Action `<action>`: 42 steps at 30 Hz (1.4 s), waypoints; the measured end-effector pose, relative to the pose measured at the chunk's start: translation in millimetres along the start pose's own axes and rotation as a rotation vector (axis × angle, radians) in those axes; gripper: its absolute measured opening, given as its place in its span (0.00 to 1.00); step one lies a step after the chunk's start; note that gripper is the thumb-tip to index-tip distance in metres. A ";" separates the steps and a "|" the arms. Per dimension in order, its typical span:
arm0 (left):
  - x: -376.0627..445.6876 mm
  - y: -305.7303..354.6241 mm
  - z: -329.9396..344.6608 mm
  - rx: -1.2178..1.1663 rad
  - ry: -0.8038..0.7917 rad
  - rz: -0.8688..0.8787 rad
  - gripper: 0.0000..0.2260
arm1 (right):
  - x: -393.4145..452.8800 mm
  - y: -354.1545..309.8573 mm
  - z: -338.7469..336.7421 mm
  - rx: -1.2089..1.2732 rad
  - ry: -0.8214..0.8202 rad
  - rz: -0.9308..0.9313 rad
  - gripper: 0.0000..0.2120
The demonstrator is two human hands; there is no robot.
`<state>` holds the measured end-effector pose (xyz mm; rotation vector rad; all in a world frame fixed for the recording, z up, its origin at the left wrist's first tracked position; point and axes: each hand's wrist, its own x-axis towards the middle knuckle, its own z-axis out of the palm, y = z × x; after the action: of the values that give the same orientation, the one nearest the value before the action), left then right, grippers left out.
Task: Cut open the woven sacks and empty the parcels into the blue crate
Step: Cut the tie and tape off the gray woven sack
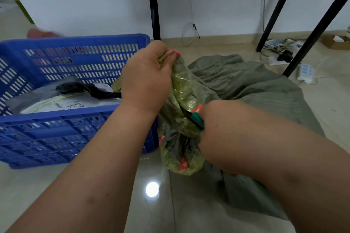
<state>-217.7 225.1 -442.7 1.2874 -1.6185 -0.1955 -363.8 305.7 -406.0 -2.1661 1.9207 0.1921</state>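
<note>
My left hand (pixel 147 79) grips the bunched top of a yellow-green translucent bag (pixel 180 100) and holds it up between the crate and the sack. My right hand (pixel 214 130) grips a teal-handled cutter (pixel 197 120) whose dark blade lies against the bag's middle. Dark contents and red labels show through the bag's lower part. A grey-green woven sack (pixel 265 89) lies crumpled on the floor behind and under my right arm. The blue crate (pixel 56 117) stands at the left with grey and white parcels (pixel 62 100) and a black bag inside.
Black table legs (pixel 154 4) stand against the white wall behind the crate, another black frame (pixel 312 30) at the right. Cables, a power strip (pixel 305 73) and a cardboard box (pixel 337 42) lie on the tiled floor at the far right.
</note>
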 end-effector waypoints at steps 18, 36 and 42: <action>3.0 0.0 -0.7 -0.059 -0.108 -0.083 0.08 | -21.4 -9.4 -38.0 0.246 -0.053 0.012 0.15; 10.0 -17.3 -16.3 -0.021 0.031 -0.089 0.09 | -21.5 2.4 -30.1 0.136 -0.123 0.075 0.10; 12.5 -14.3 -18.5 -0.029 0.038 -0.054 0.09 | -19.7 14.5 -32.0 0.249 -0.164 0.108 0.15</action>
<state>-193.4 217.2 -435.8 1.3063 -1.5442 -0.2258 -382.6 314.6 -371.5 -1.8314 1.8608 0.1362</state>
